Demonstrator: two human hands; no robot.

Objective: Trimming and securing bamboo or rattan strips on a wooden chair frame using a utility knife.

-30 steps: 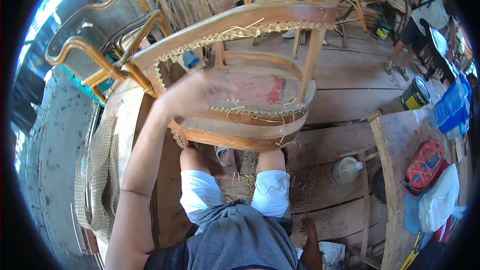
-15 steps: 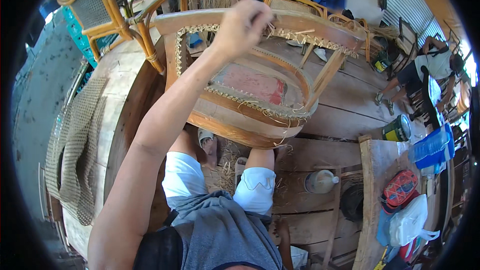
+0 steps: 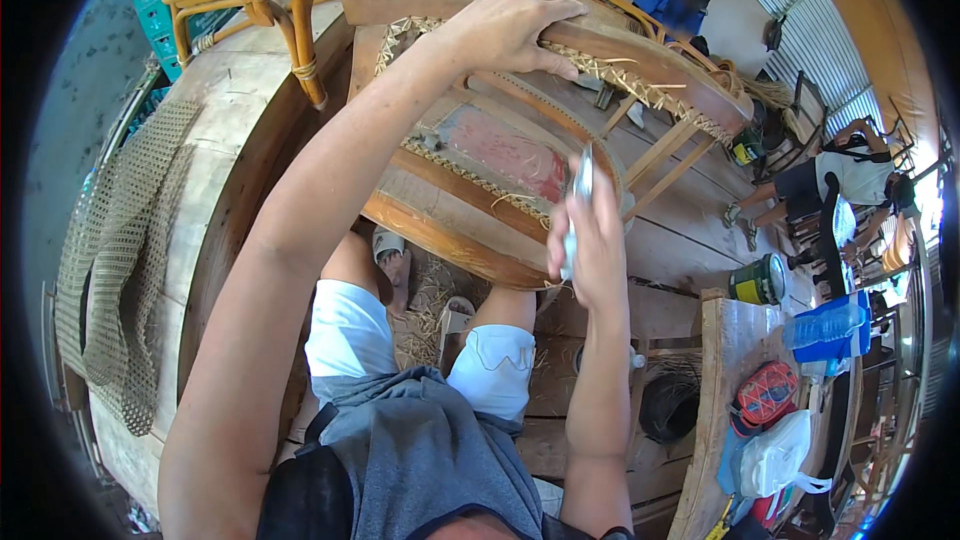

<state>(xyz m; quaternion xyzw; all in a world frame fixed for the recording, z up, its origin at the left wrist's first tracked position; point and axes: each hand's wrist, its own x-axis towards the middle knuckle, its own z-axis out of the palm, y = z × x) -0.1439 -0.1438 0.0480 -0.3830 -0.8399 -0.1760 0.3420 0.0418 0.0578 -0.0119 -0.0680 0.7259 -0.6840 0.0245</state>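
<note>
My left hand (image 3: 515, 30) grips the top rail of a wooden chair frame (image 3: 655, 52), fingers over the rail and thumb on its near side. Cane lacing (image 3: 645, 88) runs along the inner edge of this rail, with loose ends sticking out. In front of the frame, my right hand (image 3: 598, 240) is closed round a pointed metal tool (image 3: 584, 178) with a pale blue-green handle, its tip upward; blur hides its exact kind. Below, the seat's inner panel (image 3: 500, 155) shows worn red and grey patches. The frame stands over my knees.
To the left, woven cane mesh (image 3: 130, 270) drapes over a wooden bench (image 3: 225, 180); a rattan chair (image 3: 250, 10) stands behind it. At right, a wooden table (image 3: 725, 330) bears bags. A dark bucket (image 3: 757, 280) sits beyond. A person in blue (image 3: 675, 5) and another person (image 3: 860, 175) are farther off.
My left hand has come down onto the top rail and now grips it. My right hand has risen into view with the pointed tool. The view has shifted slightly.
</note>
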